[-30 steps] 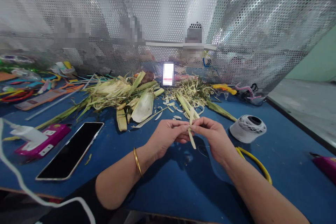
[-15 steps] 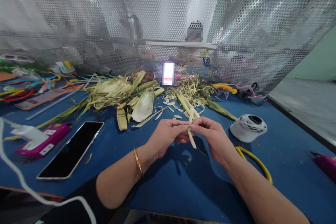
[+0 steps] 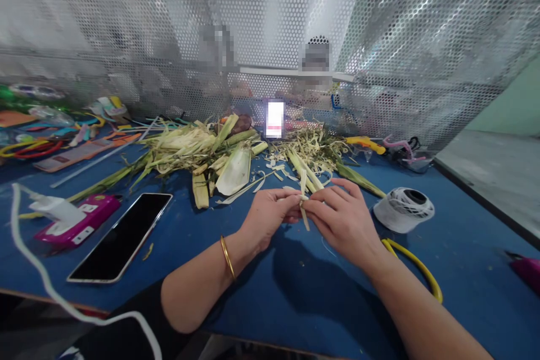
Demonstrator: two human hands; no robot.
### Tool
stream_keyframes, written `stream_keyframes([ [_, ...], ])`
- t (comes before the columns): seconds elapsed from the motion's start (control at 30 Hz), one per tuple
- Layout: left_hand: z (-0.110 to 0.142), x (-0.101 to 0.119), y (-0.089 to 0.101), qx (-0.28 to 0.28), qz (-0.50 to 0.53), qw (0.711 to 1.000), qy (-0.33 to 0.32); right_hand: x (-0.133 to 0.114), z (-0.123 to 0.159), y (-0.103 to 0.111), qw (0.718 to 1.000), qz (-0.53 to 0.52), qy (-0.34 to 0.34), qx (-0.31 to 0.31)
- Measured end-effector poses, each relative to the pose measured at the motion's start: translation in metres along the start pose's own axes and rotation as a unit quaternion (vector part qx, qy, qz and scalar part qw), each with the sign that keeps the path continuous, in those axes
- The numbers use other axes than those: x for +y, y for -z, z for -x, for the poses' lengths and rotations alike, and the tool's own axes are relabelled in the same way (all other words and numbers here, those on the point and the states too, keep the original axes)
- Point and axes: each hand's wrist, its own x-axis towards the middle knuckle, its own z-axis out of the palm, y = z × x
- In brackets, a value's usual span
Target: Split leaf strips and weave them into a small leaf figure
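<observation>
Between my two hands, above the blue table, is a narrow strip of pale dried plant husk (image 3: 305,218), standing nearly upright with its ends sticking out above and below the fingers. My left hand (image 3: 272,215) pinches its middle between thumb and fingers. From the other side my right hand (image 3: 342,216) grips the same spot, its fingertips meeting the left ones. A fine thread (image 3: 327,247) hangs beneath the right hand. Just beyond the hands lie pale husk stalks (image 3: 298,164). To the right a spool of white thread (image 3: 404,210) stands on the table.
A heap of husks (image 3: 181,149) and a pile of shreds (image 3: 316,146) lie at the back, before a perforated metal screen (image 3: 270,22). Left are a phone (image 3: 122,236) and a magenta power strip (image 3: 80,222) with a white cable. A yellow tube (image 3: 415,267) lies by my right forearm.
My right hand has turned over, its back now more upward and its fingers over the strip. The lower end of the strip has shifted slightly left and up. The view has shifted a little.
</observation>
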Motion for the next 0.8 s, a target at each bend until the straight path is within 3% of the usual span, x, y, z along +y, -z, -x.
stream_keyframes([
  [0.2,0.001,-0.001,-0.001,-0.012,-0.001,1.000,0.013,-0.003,0.002,-0.001,0.999,0.017,0.032,-0.012],
  [0.33,0.001,-0.001,-0.001,-0.030,-0.013,0.999,0.013,-0.006,0.003,-0.004,0.995,-0.073,-0.049,0.049],
  [0.4,0.001,-0.001,-0.001,-0.035,-0.032,0.999,0.014,-0.007,0.004,-0.008,0.976,-0.146,-0.135,0.086],
  [0.47,0.001,-0.001,-0.001,-0.037,-0.053,0.998,0.014,-0.006,0.004,-0.012,0.940,-0.234,-0.227,0.104],
  [0.63,0.001,0.001,-0.001,-0.051,-0.104,0.993,0.024,-0.006,0.002,-0.013,0.832,-0.419,-0.362,0.045],
  [0.7,0.001,0.002,-0.001,-0.057,-0.116,0.991,0.025,-0.007,0.001,-0.012,0.820,-0.430,-0.377,0.028],
  [0.8,0.002,0.004,-0.002,-0.050,-0.120,0.991,0.025,-0.009,0.001,-0.009,0.838,-0.390,-0.379,0.036],
])
